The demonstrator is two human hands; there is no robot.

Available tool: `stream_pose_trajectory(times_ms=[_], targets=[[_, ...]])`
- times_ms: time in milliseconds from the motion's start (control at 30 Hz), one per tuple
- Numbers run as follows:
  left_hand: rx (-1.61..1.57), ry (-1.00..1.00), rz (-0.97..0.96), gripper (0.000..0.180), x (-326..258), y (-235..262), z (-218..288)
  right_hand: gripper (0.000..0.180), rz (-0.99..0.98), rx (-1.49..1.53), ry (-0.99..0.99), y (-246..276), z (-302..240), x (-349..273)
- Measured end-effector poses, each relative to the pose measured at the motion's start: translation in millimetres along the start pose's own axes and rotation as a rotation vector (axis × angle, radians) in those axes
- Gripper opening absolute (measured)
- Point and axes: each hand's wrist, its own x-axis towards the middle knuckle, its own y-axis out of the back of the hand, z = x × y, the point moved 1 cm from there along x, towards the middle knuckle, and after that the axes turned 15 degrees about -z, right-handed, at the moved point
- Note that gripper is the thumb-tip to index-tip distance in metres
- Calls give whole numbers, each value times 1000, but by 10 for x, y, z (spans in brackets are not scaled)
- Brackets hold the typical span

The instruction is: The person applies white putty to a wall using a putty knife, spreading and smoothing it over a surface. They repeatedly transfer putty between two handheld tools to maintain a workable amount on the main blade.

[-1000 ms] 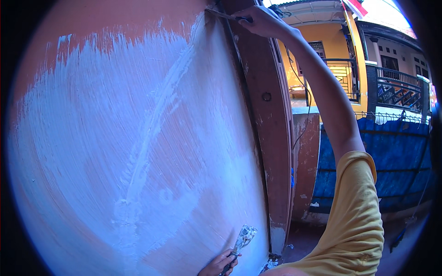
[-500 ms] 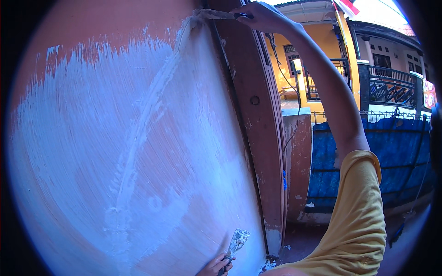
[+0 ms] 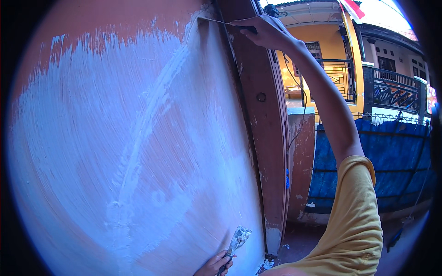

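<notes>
Up at the top of the view, my right hand (image 3: 269, 34) is closed round the dark handle of a putty knife (image 3: 215, 21). Its thin blade, seen nearly edge-on, meets the wall beside the door frame. A thick ridge of white filler (image 3: 149, 115) runs down the wall (image 3: 115, 11) from near that blade, amid broad white smears over salmon paint. Low in the view, my left hand (image 3: 212, 266) grips a second putty knife (image 3: 240, 236) with white filler caked on its blade. That knife is tilted upward, near the wall's lower right.
A brown wooden frame (image 3: 262, 124) stands right of the plastered wall, with a hanging cable (image 3: 301, 124) beyond it. Farther right are a blue-covered fence (image 3: 368, 161), a yellow house (image 3: 297, 34) and dark railings. White crumbs (image 3: 268, 264) lie at the frame's foot.
My right hand has moved slightly lower with its putty knife, whose blade has turned from showing its face to nearly edge-on. My left hand stays about where it was.
</notes>
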Motion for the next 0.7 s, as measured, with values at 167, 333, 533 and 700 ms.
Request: stream_pose_trajectory(times_ms=[167,333,533,700], targets=[[-61,41,11,42,-1,-5,43,29,79,120,-56,79,149,5],[-2,102,43,40,-66,-42,128,29,76,143,-171,39,130,240],[-127,48,34,38,-47,-71,113,30,-10,164,-146,95,128,452],[-64,17,57,39,-49,-63,67,27,29,72,10,149,34,244]])
